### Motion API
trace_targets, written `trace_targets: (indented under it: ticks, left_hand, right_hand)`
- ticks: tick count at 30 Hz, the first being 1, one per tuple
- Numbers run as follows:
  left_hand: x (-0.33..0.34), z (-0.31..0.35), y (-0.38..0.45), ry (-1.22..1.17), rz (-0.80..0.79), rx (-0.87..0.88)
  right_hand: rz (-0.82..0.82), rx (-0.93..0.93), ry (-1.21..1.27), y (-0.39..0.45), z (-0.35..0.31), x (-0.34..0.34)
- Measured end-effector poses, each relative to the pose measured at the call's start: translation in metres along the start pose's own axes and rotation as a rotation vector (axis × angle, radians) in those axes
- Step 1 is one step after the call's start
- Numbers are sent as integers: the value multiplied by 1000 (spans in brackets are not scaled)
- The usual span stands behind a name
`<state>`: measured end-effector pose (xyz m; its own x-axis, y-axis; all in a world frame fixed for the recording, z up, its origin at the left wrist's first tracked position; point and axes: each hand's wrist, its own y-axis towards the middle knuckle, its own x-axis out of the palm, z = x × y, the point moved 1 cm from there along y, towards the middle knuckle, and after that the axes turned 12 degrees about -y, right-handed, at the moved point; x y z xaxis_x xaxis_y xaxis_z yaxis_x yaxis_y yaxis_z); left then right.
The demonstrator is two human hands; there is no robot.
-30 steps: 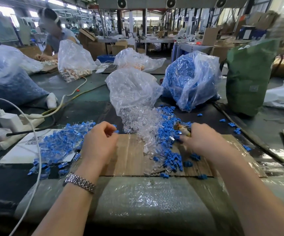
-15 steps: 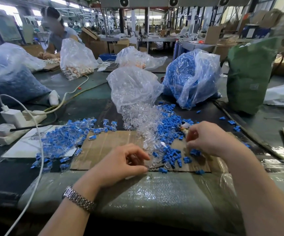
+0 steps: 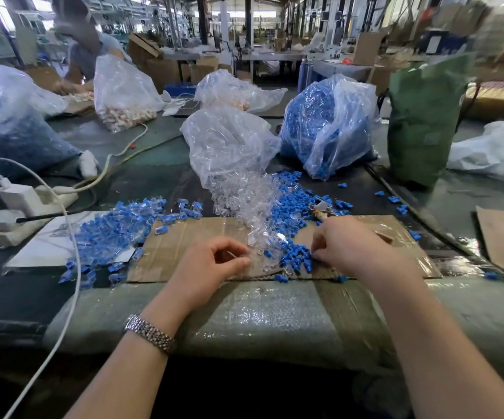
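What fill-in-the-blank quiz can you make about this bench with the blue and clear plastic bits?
1. The left hand has a metal ____ on its wrist.
2. The right hand touches a small heap of ____ pieces.
3. Both hands work over a brown sheet of ____.
4. The tall sack at far right is ____.
Missing words: watch; blue; cardboard; green.

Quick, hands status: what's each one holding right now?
Left hand: curled, thumb on forefinger at the clear pieces; hold cannot be told.
Right hand: curled, fingertips in the blue pieces; hold cannot be told.
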<state>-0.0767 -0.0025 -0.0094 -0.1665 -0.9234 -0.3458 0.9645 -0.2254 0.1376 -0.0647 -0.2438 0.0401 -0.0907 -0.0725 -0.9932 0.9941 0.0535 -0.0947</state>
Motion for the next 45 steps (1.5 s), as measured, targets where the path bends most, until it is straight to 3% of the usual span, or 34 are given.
trace_targets:
  ticks: [3,6,11,23,29,33,39,45]
  left_hand:
    - [-2,-4,-3,-172,9,-50]
    - [-3,-4,-6,-391,8,-86]
    - [-7,-6,-6,-556,-32,-103]
    - [-8,-1,-9,-598,-2,-91]
    - [-15,-9,-9,-813,-105,-114]
    - [-14,-11,-7,-798,-93,-119]
    - [-13,-9,-8,-755,-73,-157]
    - [-14,-10,-8,-734,-44,-171]
  right_hand:
    - [120,34,173,-3,0,3]
    - [221,0,564,-7,-13,5]
    - [175,-167,958,-13,-43,5]
    - [295,-265,764,-14,-80,21]
    - [272,-307,964,-15,-68,16]
    - [231,-322,937,-17,-64,20]
    - [319,-347,741,-17,-71,22]
    - [321,-352,723,-17,-73,23]
